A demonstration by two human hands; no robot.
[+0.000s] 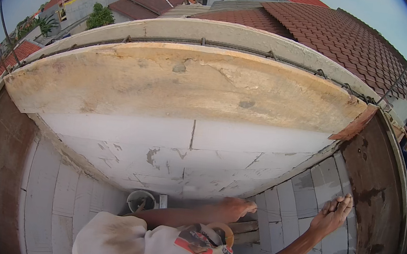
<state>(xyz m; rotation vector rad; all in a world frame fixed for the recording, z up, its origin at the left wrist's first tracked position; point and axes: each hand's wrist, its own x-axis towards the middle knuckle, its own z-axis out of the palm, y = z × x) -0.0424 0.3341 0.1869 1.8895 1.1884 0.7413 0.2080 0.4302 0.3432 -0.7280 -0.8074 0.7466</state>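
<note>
My left hand reaches across in front of me, its forearm low over the floor of the block-walled space. Its fingers are curled closed, and whatever may be in them is hidden. At the right, my right hand is raised beside the light grey block wall, close to the brown board above it. Those fingers are bent and pressed together; I cannot make out anything held in them. A round bucket with a tool-like shape inside stands beyond my left forearm. Wooden planks lie below my left hand.
Ahead, a pale, stained formwork board tops the white block wall. Rebar runs behind it, with thin rods sticking up at the corners. Another brown board lines the left. Tiled roofs lie beyond.
</note>
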